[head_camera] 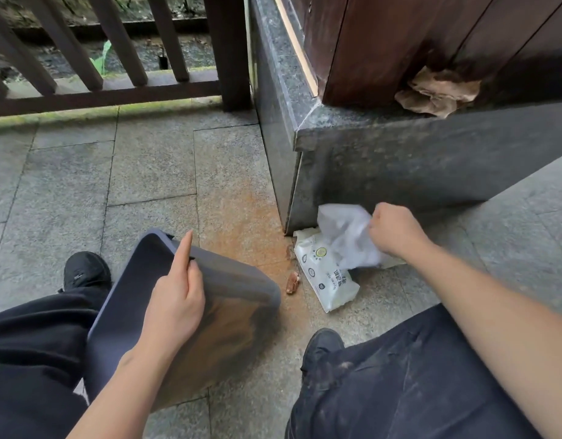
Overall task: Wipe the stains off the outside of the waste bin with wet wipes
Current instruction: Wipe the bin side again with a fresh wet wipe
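Two hands are working in the head view, and each is carrying its own risk. The left hand (175, 299) is gripping the rim of the grey waste bin (210, 312), thumb and lower fingers curled over the edge while the forefinger is lying straight along it, pointing toward 12 o'clock. The bin is tilting on the stone floor (146, 172) between the person's legs, at about 7 o'clock of the frame, with a brownish stain (222, 331) showing on its outer wall. Since the bin is leaning and only one hand is steadying it, a hard scrub could be pushing it over or sliding it across the floor.

At 3 o'clock from the bin, the right hand (395, 231) is pinching a wet wipe (346, 239) in a closed fist, just above the white wipe pack (324, 270) lying by the stone plinth (400, 160). The wipe is looking crumpled and is blurred; whether it is free of the pack I cannot tell, so it may be dragging a second sheet out or lifting the pack along. Dangling low, it could also be brushing the rust-coloured patch (241, 223) on the floor, or the small brown scrap (293, 282) beside the pack, and carrying fresh dirt onto the bin.
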`<move>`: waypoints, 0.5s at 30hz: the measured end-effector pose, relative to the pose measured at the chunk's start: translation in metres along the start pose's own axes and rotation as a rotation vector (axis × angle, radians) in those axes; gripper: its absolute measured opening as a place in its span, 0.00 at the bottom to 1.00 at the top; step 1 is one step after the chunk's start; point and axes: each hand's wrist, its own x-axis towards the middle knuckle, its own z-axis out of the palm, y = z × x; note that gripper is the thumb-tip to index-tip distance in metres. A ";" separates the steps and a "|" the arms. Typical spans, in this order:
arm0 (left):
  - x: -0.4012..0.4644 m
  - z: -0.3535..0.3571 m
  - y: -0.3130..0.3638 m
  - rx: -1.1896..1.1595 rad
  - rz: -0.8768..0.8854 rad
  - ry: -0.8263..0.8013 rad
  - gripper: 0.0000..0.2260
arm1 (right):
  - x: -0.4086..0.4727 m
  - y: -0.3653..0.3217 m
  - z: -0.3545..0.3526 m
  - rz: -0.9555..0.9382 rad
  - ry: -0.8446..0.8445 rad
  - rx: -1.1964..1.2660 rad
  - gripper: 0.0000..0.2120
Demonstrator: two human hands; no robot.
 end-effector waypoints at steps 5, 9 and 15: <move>0.004 0.003 0.004 0.017 -0.022 -0.011 0.22 | 0.034 -0.010 -0.078 0.016 0.524 0.468 0.10; -0.002 0.003 0.005 0.010 -0.006 -0.031 0.23 | 0.018 -0.019 -0.090 -0.124 0.448 0.391 0.09; -0.006 -0.001 0.006 0.007 -0.023 -0.039 0.23 | 0.008 -0.017 -0.066 -0.106 0.350 0.163 0.06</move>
